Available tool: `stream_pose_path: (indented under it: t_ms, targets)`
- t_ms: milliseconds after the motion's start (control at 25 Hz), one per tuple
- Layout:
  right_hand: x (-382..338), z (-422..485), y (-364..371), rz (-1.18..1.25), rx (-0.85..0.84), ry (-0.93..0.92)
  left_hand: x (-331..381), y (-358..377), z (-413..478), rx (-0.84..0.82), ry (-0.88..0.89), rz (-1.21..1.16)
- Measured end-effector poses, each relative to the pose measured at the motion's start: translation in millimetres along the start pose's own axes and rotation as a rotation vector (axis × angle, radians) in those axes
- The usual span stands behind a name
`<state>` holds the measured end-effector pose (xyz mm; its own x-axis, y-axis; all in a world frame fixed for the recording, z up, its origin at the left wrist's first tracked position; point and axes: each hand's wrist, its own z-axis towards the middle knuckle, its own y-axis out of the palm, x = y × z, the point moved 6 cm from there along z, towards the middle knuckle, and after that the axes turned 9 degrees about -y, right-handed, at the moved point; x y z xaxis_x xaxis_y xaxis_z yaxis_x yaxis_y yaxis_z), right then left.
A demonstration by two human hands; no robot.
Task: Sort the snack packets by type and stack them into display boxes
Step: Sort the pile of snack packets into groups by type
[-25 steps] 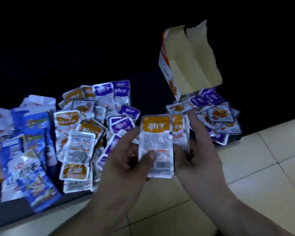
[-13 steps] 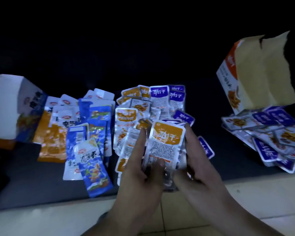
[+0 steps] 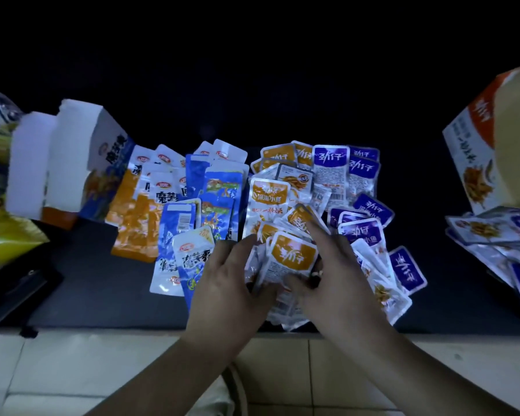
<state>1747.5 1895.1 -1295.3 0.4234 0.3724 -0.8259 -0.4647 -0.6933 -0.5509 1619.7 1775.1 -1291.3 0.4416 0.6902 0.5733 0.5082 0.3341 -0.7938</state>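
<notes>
A small stack of orange packets (image 3: 291,256) is gripped between the left hand (image 3: 231,283) and right hand (image 3: 339,289), fingers curled round its edges, over the heap on the bench (image 3: 87,280). Blue packets (image 3: 216,190) and purple packets (image 3: 362,226) are grouped by colour but lie loose. The insides of the orange display box (image 3: 475,163) and white display box (image 3: 81,157) are hidden. With so much unboxed, most stacking is judged undone.

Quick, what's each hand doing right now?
Left hand: grips the stack of orange packets.
Right hand: grips the same stack from the other side.
</notes>
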Motion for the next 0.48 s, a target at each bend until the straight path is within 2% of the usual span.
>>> stream_pose_path:
  t_ms: [120, 200, 320, 480]
  targets:
    - [8, -6, 6, -0.203, -0.033, -0.066, -6, 5, -6, 0.021, 0.02, 0.021]
    - [6, -8, 4, -0.234, -0.003, -0.12, -5, 0, -8, 0.071, 0.046, -0.007]
    - [4, -11, -3, -0.183, 0.056, -0.151, 7, -10, -14, 0.191, 0.168, -0.062]
    - [11, -21, -28, 0.012, 0.12, -0.133, 45, -2, -28, 0.202, 0.333, -0.111]
